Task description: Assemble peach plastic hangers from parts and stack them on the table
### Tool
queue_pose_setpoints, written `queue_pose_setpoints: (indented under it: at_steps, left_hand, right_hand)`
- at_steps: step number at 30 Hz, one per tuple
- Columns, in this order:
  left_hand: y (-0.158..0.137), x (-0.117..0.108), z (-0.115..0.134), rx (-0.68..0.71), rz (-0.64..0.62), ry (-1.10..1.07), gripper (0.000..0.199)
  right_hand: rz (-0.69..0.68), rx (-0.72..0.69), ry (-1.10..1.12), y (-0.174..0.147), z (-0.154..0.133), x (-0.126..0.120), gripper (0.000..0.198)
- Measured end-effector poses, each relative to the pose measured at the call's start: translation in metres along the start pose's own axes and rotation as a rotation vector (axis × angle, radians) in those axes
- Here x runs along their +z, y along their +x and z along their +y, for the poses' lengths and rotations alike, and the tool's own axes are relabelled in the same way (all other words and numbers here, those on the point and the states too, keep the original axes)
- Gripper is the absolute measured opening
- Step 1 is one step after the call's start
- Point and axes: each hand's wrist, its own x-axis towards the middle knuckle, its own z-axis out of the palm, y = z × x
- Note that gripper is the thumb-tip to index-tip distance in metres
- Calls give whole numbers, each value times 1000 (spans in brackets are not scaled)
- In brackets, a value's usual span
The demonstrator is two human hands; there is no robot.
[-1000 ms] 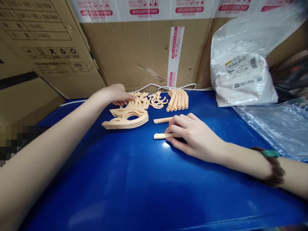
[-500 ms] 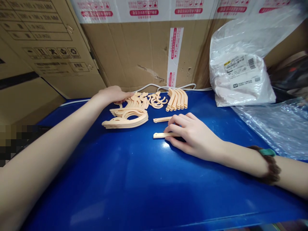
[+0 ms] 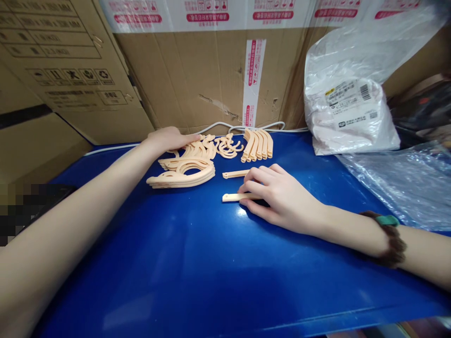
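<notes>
My right hand (image 3: pixel 278 195) is closed round a narrow beige plastic strip (image 3: pixel 230 197), whose left end sticks out past the fingertips, just over the blue table. A second strip (image 3: pixel 234 174) lies behind it, partly covered by the hand. My left hand (image 3: pixel 171 139) reaches to the back, over a row of curved beige plastic pieces (image 3: pixel 199 149). One digit stretches along the top of that row; the other fingers are mostly hidden. In front of it lies a stack of beige arched pieces (image 3: pixel 186 178) with a large opening. All look like folding hanger parts.
Beige hooks (image 3: pixel 227 146) lie right of the curved pieces, beside a row of bent strips (image 3: pixel 259 144). A white cable (image 3: pixel 220 124) runs along the cardboard box (image 3: pixel 183 80) behind. A plastic bag (image 3: pixel 352 117) stands at the back right, with clear plastic film (image 3: pixel 398 188) before it.
The view has shifted slightly. Both hands stay in nearly the same places, with the right fingers still round the strip.
</notes>
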Motion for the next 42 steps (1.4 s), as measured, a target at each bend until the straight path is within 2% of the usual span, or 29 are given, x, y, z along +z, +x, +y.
queue_pose_setpoints:
  at_steps: [3,10,16,24,30,34,40,41,42]
  left_hand:
    - [-2,0,6,-135,-22,22,68]
    - [11,-3,0,-99,-90,-86,46]
    - [8,-3,0,-68,-129,-182,37]
    - [-2,-8,3,-62,-87,-221,25]
    - [-9,-13,4,-63,-27,-171,26]
    - [-27,-19,11,-32,69,-72,33]
    - [-64,-32,34,7,403,107,40]
    - [-71,-33,39,59,410,118,39]
    - [-78,-32,45,100,494,119,37]
  right_hand:
    - [4,-2,1,1,0,0,23]
    - [-2,0,-2,1,1,0,23]
    - [-8,-2,-5,0,1,0,26]
    - [-12,-7,-4,1,0,0,26]
    - [-11,-7,-5,0,0,1,25]
    - [-2,-13,-13,1,0,1,24]
    - [56,11,-55,2,-3,1,24]
    - [71,5,-63,1,-3,1,25]
    - [86,-7,-72,1,-3,2,25]
